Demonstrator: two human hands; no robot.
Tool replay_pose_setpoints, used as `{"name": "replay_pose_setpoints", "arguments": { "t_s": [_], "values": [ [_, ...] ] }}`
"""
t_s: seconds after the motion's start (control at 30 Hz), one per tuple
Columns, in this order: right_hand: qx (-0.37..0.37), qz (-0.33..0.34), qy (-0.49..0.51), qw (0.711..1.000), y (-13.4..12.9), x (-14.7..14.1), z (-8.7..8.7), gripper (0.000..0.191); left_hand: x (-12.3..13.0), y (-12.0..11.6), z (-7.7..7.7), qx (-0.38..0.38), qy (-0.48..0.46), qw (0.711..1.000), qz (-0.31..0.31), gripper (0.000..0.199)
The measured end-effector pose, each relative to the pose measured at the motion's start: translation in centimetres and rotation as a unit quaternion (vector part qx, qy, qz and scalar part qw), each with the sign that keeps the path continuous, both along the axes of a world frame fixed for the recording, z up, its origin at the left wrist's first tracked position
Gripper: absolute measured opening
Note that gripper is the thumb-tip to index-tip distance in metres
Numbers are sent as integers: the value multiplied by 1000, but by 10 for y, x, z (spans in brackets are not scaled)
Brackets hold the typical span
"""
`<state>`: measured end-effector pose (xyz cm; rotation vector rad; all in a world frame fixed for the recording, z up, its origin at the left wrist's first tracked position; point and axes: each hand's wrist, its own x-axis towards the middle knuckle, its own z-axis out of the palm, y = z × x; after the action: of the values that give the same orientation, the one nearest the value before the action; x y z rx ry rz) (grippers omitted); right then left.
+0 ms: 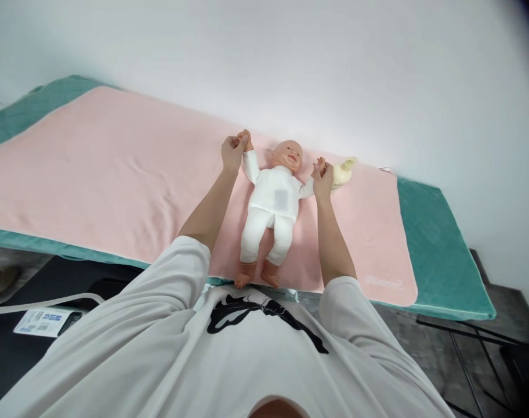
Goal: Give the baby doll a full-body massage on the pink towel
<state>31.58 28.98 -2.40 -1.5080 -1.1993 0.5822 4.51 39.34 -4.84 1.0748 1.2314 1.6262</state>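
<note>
A baby doll [273, 194] in a white top and white trousers lies on its back on a pink mat [116, 157], head toward the wall and bare feet toward me. My left hand [233, 153] is closed on the doll's hand at the left, and that arm is raised beside its head. At the other side my right hand [323, 180] grips the doll's other hand, out beside its shoulder. Just right of my right hand rests a pale yellow bottle-like object [343, 173], partly hidden behind my fingers.
The mat lies over a green padded cover [438, 249] on a narrow bed against a white wall [290, 64]. A black surface at lower left holds a white printed label or card [44, 322]. Black metal bars [477, 337] stand at lower right.
</note>
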Motion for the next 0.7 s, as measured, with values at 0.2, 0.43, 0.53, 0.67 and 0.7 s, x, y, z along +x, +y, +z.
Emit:
{"name": "replay_pose_setpoints", "arguments": {
  "t_s": [0.2, 0.43, 0.53, 0.67, 0.7],
  "values": [
    [87, -4, 48, 995, -28, -2, -4, 41, -10, -32, 12, 55, -27, 998, -31, 31],
    [84, -13, -59, 995, -103, -12, -15, 44, -32, -106, 11, 98, 116, 988, -13, 34],
    [65, -38, -81, 994, -132, -21, -28, 45, -39, -139, 4, 87, 190, 978, 18, 31],
    [26, -72, -65, 995, -159, -33, -47, 42, -42, -177, -6, 38, 268, 962, 31, 30],
    [14, -81, -57, 995, -165, -35, -51, 41, -42, -184, -8, 21, 284, 958, 33, 31]
  ]
}}
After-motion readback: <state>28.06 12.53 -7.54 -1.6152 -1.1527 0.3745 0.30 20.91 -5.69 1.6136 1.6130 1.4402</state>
